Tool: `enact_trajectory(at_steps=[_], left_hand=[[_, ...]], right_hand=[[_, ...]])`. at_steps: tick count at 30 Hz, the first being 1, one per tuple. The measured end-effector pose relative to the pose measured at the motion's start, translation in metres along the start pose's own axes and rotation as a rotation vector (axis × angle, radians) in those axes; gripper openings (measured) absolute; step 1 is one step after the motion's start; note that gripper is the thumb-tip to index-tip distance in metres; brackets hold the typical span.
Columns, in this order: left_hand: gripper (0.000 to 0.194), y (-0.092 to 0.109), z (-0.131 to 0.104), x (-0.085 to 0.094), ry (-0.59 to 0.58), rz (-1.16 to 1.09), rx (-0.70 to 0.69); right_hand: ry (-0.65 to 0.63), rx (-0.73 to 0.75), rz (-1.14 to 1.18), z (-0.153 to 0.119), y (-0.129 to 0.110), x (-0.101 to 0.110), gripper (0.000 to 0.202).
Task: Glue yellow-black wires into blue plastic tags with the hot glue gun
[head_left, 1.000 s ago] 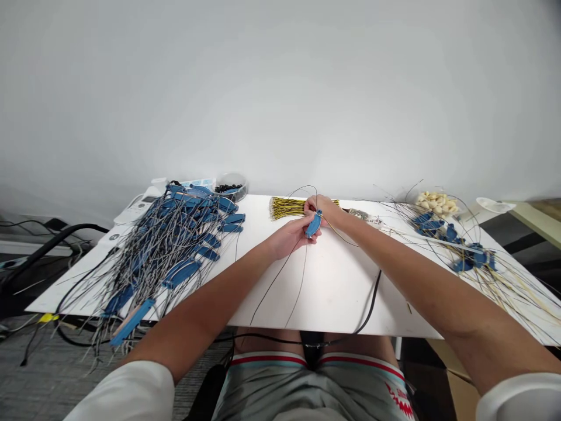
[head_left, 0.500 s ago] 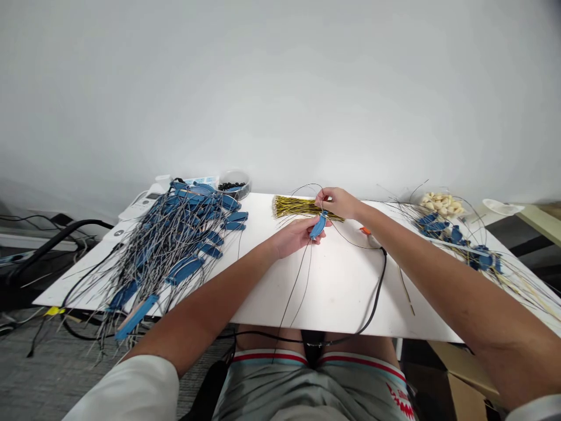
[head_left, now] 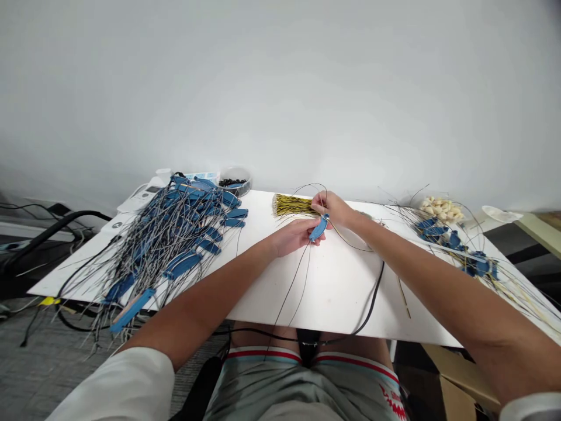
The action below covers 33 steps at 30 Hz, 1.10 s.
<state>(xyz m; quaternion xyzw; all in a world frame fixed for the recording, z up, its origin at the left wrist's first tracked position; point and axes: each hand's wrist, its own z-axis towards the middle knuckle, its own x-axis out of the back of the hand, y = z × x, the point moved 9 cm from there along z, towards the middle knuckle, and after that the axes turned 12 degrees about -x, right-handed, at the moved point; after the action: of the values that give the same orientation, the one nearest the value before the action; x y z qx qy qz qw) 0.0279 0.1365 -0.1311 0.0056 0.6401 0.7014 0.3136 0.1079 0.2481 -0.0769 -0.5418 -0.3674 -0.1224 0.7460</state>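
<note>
My left hand (head_left: 293, 238) is closed around a small curved blue piece (head_left: 318, 229) over the middle of the table. Two thin dark cords (head_left: 293, 282) hang from its lower end toward my lap. At its upper end, my right hand (head_left: 332, 206) has thumb and fingers pinched on a thin cord, which arches up and around over the fingertips. Another cord (head_left: 349, 243) loops from the piece to the right, under my right forearm. Just behind the hands lies a bundle of yellow-and-black cords (head_left: 289, 205), partly covered by my right hand.
A large heap of blue pieces with grey cords (head_left: 153, 234) covers the white table's (head_left: 263, 298) left side. Behind it stands a clear bowl of black beads (head_left: 234, 181). At right are more blue pieces (head_left: 453, 240) and a pale-piece pile (head_left: 440, 208). A black cable (head_left: 372, 298) crosses the front edge.
My right fingertips have shifted slightly left above the blue piece, with the cord still pinched. The orange item by my right forearm is now hidden. The view has shifted slightly.
</note>
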Motion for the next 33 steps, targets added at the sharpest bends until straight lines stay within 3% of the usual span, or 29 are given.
enact_trajectory(at_steps=[3,6,11,15,17,20,23,26,29,33], left_hand=[[0.052,0.000,0.000,0.001,0.005,-0.002,-0.005],[0.053,-0.001,0.000,0.000,0.000,-0.012,0.009],[0.052,-0.001,0.001,0.001,0.002,-0.014,0.036],[0.049,-0.001,0.004,0.004,0.012,-0.021,0.048],[0.049,-0.001,0.004,0.006,0.018,-0.022,0.052],[0.050,-0.001,0.004,0.009,0.033,-0.030,0.051],[0.050,-0.001,0.003,0.011,0.049,-0.046,0.054],[0.050,-0.001,0.004,0.011,0.067,-0.069,0.058],[0.049,0.000,0.005,0.016,0.114,-0.136,0.060],[0.045,-0.002,0.008,0.029,0.204,-0.246,0.053]], right_hand=[[0.012,-0.025,0.014,0.008,0.004,0.003,0.021],[0.039,-0.048,0.006,0.005,0.008,0.024,0.024],[0.218,-0.026,-0.041,-0.041,0.017,0.099,0.025],[0.428,-0.054,0.312,-0.096,0.034,0.166,0.022],[0.496,0.008,0.452,-0.117,0.036,0.187,0.022],[0.526,0.068,0.466,-0.133,0.035,0.201,0.034],[0.534,0.071,0.456,-0.137,0.029,0.203,0.044],[0.451,0.077,0.627,-0.135,0.017,0.189,0.027],[0.202,-0.025,0.784,-0.125,0.009,0.150,0.022],[-0.142,-0.161,0.639,-0.119,0.013,0.090,0.016]])
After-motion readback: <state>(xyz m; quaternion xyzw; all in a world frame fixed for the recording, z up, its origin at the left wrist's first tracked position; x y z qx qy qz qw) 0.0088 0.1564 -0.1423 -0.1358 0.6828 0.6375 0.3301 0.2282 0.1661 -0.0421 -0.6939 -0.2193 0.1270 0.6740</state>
